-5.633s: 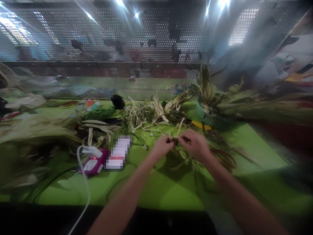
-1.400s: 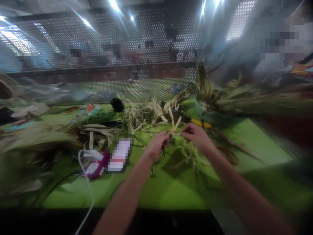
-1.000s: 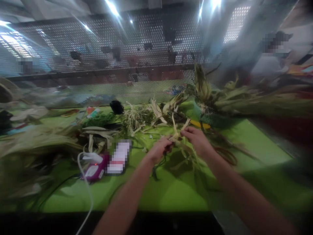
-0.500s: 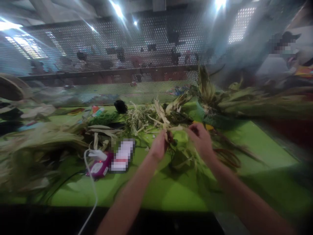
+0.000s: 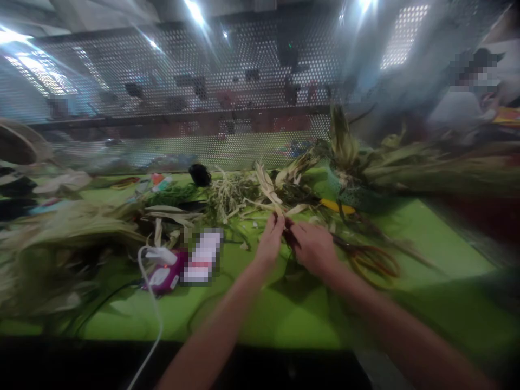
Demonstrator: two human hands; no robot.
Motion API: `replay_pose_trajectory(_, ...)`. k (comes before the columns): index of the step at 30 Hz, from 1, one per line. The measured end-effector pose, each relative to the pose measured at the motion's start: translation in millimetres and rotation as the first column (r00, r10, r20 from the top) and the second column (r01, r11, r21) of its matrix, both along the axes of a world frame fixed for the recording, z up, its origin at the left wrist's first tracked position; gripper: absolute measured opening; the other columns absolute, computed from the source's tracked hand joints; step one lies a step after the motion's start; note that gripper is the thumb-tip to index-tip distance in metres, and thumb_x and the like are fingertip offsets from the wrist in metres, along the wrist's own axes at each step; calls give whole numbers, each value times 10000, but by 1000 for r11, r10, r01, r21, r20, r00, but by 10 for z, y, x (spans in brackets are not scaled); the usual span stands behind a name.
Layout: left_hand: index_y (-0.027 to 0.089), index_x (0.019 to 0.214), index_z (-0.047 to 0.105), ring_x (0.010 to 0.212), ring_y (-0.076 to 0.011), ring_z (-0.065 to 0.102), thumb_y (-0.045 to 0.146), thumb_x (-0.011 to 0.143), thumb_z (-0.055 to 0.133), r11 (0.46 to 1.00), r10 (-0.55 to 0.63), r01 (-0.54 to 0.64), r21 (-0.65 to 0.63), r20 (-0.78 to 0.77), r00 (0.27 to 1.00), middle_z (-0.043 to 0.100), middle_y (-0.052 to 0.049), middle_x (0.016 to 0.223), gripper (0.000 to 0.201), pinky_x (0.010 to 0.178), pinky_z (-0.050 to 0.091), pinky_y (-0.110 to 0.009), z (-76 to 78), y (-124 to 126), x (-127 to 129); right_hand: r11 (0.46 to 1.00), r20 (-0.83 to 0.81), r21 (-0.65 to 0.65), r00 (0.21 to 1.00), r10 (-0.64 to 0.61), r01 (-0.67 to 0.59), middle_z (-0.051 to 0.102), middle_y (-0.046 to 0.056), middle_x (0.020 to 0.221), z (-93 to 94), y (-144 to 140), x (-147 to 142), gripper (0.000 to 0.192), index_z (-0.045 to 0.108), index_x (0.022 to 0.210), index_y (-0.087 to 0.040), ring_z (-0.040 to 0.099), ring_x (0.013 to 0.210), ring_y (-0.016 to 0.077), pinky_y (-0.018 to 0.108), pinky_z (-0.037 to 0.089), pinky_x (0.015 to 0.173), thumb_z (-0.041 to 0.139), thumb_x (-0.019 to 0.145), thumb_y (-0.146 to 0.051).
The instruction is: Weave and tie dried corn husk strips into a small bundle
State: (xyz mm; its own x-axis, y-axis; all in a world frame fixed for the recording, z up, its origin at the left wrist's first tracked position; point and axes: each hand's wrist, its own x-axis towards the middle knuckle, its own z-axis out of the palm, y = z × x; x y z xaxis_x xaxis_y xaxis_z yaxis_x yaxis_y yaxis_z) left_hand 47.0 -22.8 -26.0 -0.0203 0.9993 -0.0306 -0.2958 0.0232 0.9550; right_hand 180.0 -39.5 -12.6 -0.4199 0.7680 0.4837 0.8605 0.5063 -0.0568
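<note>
Green cloth covers the tabletop (image 5: 252, 319), with a perforated metal screen (image 5: 182, 81) standing along its far edge. At far left lies a heap of long pale leaves (image 5: 60, 233). Next, nearer the front, sits a magenta device (image 5: 162, 273) with a white cable (image 5: 152, 319) running off the near edge. Behind it, further back, a small black object (image 5: 200, 174) rests beside a tangle of thin green stems (image 5: 229, 195).

Then comes the left hand (image 5: 271, 241), fingers pointing up and away, pinched narrow on a small dark knot of stalks (image 5: 286, 230). The knot sits at the fingertips of both hands, just in front of pale husk strips (image 5: 270, 192) that fan away toward the screen. Its long axis cannot be read through the blur.

The right hand (image 5: 312, 249) lies touching the left, palm down, fingers curled in on the same knot from its right side. Both hands are equally close to it; neither is free.

Right of them, reddish loops (image 5: 371, 260) lie flat on the cloth. Further back a yellow handle (image 5: 335, 206) lies against a green basket (image 5: 353, 197) full of leafy stalks.
</note>
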Motion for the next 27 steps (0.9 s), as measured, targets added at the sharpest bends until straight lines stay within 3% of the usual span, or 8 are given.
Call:
replay_pose_trajectory(3,208,998,638,832,-135,543,457,896,548,989,86,-71,129,-118,989,618,-24,887,285,766,424,-236,-51,24,-41,996,55,-28,994,92,-90,685,82,841,-9,-34,-43,176,660,958,-166,586,731,194,322,310,639,499,888,-179)
replay_pose_trajectory(8,179,961,625,681,-116,481,419,916,514,983,155,-142,117,-107,982,574,-7,757,267,633,384,-228,-61,111,-145,942,68,-228,961,269,-248,677,71,819,-26,-94,-74,131,669,849,-178,585,715,186,306,324,616,559,784,-147)
replay_pose_trajectory(10,178,971,626,682,-112,488,415,902,537,987,131,-125,104,-60,989,576,-7,757,263,626,381,-224,-26,130,-186,905,-83,-339,966,243,-257,687,53,821,-21,-51,-31,98,673,821,-194,590,709,176,290,341,611,581,817,-228)
replay_pose_trajectory(12,176,951,634,679,-110,495,427,877,570,993,84,-82,82,-22,996,583,-10,754,270,618,377,-223,13,128,-204,873,-346,-419,933,102,-251,697,37,833,-18,45,41,186,676,841,-205,595,711,167,276,367,612,588,856,-368)
replay_pose_trajectory(15,173,900,634,647,-106,493,454,847,597,999,-16,15,36,17,1000,578,-8,715,288,596,365,-223,52,92,-175,814,-712,-499,676,-189,-298,691,31,808,-23,213,144,345,665,867,-194,575,667,155,266,392,582,617,810,-530)
replay_pose_trajectory(17,168,844,622,628,-103,485,462,837,603,996,-87,86,14,21,996,568,-5,687,295,588,357,-225,59,58,-138,753,-815,-534,472,-337,-384,667,23,745,-27,283,177,389,652,814,-182,516,574,128,255,369,523,652,749,-566)
replay_pose_trajectory(19,164,770,591,619,-99,468,465,840,595,990,-142,142,17,-12,990,558,-4,672,309,583,344,-227,57,29,-110,720,-840,-538,349,-416,-438,637,11,685,-26,306,180,392,645,745,-177,449,513,103,246,340,488,691,694,-563)
replay_pose_trajectory(27,170,796,545,532,-69,343,467,785,663,983,-156,158,-90,22,987,404,50,596,319,508,223,-213,128,-14,-104,807,-872,-487,237,-429,-335,558,-5,576,-94,381,260,307,608,619,-177,434,524,110,258,346,514,749,640,-449)
